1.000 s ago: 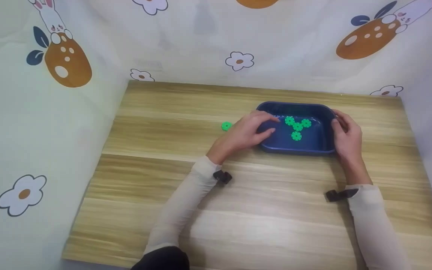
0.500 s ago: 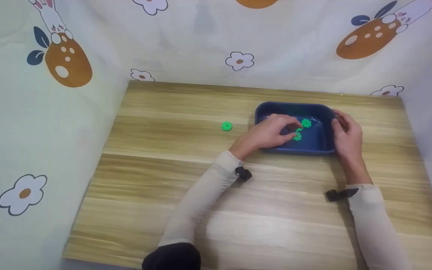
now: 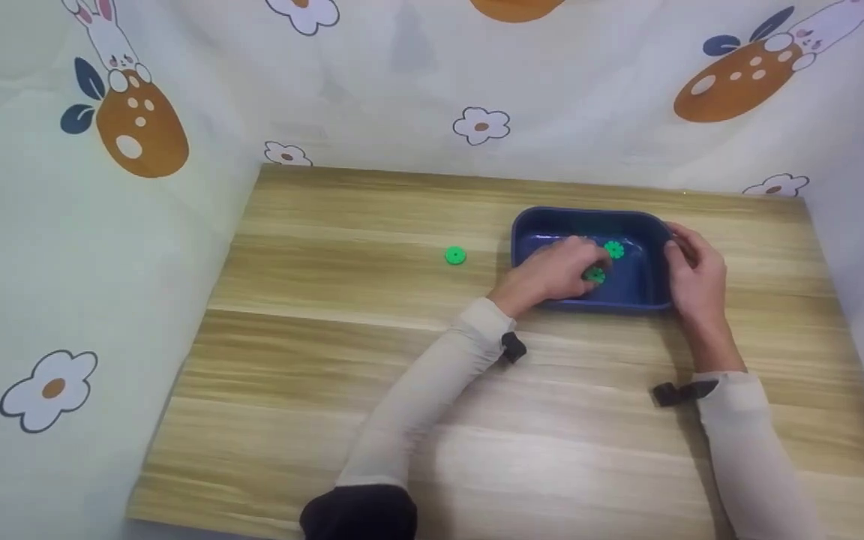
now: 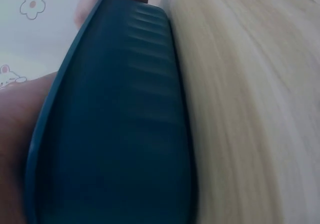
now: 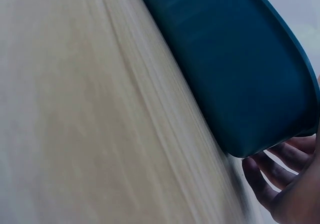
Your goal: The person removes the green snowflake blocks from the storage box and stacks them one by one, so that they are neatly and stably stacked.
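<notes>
Inside the blue tray (image 3: 589, 305), left hand (image 3: 558, 271) beside green discs (image 3: 613, 250)

Toward the far right corner of the worktop (image 3: 372, 360), the tray lies with its long axis roughly along the far edge; the right hand (image 3: 700, 274) grips its right end. The left hand's fingers bend narrowly; whether they pinch anything cannot be told. Two discs show right at or near those fingertips. Well apart from the tray's left end, a lone disc (image 3: 455, 256) rests on the worktop, nearer the left hand.
</notes>
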{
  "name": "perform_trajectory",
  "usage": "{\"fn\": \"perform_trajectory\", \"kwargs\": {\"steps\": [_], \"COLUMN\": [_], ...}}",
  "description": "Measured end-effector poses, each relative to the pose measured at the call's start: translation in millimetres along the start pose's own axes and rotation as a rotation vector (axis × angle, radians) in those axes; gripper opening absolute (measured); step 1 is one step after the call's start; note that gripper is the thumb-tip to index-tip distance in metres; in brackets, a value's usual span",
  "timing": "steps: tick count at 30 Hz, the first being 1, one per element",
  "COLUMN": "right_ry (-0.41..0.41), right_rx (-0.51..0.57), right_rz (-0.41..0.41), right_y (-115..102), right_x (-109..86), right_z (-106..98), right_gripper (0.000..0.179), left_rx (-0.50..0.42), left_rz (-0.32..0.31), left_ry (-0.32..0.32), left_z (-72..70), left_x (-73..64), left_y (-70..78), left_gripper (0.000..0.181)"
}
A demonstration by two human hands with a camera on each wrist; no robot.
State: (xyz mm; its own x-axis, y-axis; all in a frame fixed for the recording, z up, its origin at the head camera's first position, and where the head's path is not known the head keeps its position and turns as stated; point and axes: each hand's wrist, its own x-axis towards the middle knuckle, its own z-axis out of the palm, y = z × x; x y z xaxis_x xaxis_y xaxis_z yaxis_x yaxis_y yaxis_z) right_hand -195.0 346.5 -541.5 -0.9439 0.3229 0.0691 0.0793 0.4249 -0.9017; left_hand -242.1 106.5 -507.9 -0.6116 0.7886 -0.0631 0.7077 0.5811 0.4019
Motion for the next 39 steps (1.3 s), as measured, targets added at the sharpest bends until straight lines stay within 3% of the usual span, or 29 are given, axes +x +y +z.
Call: {"fn": "perform_trajectory", "kwargs": {"steps": [11,26,39], "right_ry": [-0.008,0.004,0.009], "right_rx": [-0.004,0.009,0.014], "right_rz": [0.029,0.018,0.011], "right_y": [0.3,-0.8,-0.3], "right_x": [1.1,0.9,0.5], "right_z": [1.7,1.7,2.4], "right_gripper": [0.042,0.041,0.04], "left_rx": [0.06,0.144,0.098], "left_rz": [-0.068,-0.097,-0.05], "left_ry": [-0.001,0.001,-0.007], "left_z": [6.2,7.8,7.8], "left_x": [1.8,12.5,16.0], "left_y": [3.7,13.4,12.4], "left_gripper": [0.028,0.029,0.021]}}
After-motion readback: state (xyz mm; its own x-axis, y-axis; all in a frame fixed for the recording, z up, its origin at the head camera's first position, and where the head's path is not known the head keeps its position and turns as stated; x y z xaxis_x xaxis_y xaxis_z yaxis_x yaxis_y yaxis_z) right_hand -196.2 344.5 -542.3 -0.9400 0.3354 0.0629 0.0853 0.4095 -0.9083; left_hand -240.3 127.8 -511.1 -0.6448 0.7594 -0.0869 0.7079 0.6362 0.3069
